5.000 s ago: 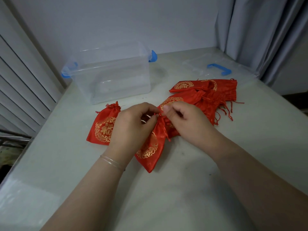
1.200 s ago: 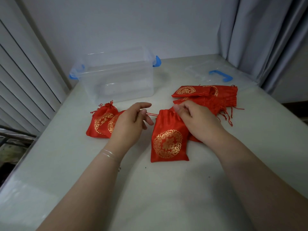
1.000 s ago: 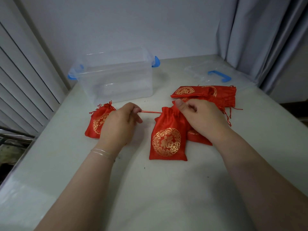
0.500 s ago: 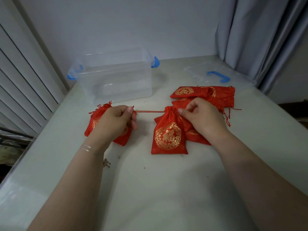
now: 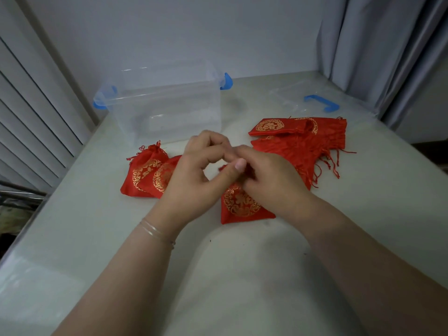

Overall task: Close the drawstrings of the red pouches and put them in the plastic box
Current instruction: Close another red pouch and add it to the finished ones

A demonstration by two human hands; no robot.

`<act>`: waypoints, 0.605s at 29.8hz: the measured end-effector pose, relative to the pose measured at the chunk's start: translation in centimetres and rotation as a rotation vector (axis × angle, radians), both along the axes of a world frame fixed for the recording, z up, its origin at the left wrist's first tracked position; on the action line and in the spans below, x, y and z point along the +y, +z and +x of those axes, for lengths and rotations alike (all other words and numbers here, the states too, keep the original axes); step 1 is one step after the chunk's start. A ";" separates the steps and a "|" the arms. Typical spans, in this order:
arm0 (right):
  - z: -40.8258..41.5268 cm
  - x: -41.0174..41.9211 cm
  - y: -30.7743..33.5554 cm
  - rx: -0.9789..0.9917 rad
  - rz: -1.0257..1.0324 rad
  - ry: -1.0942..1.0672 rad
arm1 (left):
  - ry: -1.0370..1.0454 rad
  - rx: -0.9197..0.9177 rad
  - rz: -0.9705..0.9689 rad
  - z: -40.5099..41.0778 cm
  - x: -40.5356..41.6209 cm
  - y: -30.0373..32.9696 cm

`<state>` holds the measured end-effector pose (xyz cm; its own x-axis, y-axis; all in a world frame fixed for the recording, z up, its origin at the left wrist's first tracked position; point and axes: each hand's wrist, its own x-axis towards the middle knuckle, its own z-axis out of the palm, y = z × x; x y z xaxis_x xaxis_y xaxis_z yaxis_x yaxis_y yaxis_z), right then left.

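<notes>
2 hands pinch a satiny red pouch, gold-printed.

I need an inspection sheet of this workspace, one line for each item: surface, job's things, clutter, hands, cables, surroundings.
Surface: pale table, a few dark specks near the front.
Job's things: clear plastic box, no pouch inside; pouch in work under both hands; two closed pouches at left; pile of pouches at right, strings loose.
Clutter: clear lid with blue handle.
Hands: left hand and right hand meet at the pouch's neck; exact grip hidden.
Cables: nothing seen.
Surroundings: grey curtain right, white slats left, wall behind.
</notes>
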<state>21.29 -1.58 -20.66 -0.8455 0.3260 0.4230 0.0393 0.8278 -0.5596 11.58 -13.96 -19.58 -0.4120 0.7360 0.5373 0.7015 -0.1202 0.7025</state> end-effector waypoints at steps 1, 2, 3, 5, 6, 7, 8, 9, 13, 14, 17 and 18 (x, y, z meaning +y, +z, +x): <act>0.0 0.1 -0.1 0.021 -0.054 0.023 | -0.032 -0.026 0.010 0.1 0.1 -0.1; 0.0 0.2 -0.3 0.041 -0.104 0.044 | -0.073 -0.091 0.015 0.2 0.2 -0.2; 0.0 0.3 -0.4 0.058 -0.139 0.057 | -0.119 -0.184 0.018 0.2 0.2 -0.3; 0.1 0.4 -0.4 0.093 -0.175 0.079 | -0.179 -0.322 0.013 0.2 0.2 -0.5; 0.2 0.4 -0.4 0.116 -0.201 0.090 | -0.191 -0.351 -0.001 0.1 0.2 -0.5; 0.4 0.4 -0.3 0.138 -0.224 0.101 | -0.202 -0.365 -0.017 0.1 0.3 -0.6; 0.5 0.3 -0.2 0.158 -0.236 0.109 | -0.199 -0.363 -0.031 0.1 0.3 -0.7; 0.7 0.3 0.0 0.173 -0.243 0.111 | -0.185 -0.348 -0.044 0.1 0.3 -0.7; 1.1 0.3 0.4 0.220 -0.279 0.097 | -0.094 -0.151 -0.132 0.0 0.5 -0.9; 1.1 0.4 0.5 0.217 -0.281 0.094 | -0.068 -0.095 -0.146 0.1 0.6 -0.9; 1.3 0.5 0.6 0.204 -0.271 0.082 | -0.007 0.025 -0.140 0.2 0.8 -0.9; 1.3 0.5 0.7 0.203 -0.277 0.077 | 0.008 0.062 -0.133 0.2 0.8 -0.9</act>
<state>22.59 -1.09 -19.98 -0.7795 0.3908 0.4896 -0.1522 0.6400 -0.7532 11.76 -13.16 -20.44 -0.3869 0.7994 0.4596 0.7448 -0.0230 0.6669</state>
